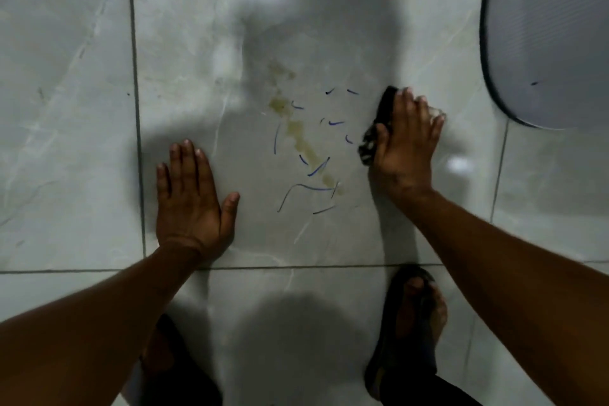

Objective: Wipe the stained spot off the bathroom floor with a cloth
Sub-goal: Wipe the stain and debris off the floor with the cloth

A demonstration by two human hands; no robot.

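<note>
Right hand [403, 145] pressed over a dark cloth [379, 127] beside the stain [300, 135], left hand [189, 198] flat, open on the floor [72, 142].

Your left hand [191, 198] lies flat, fingers spread, arm extended; your right hand [407, 138] curls its grip downward, palm down.

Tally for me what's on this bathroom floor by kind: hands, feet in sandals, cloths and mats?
Hands: 2, the left hand flat on the tile, the right hand pressing the cloth.
Sandalled feet: 2, one clear, the other mostly hidden.
Dark cloth: 1.
Grey mat: 1.
Total: 6.
</note>
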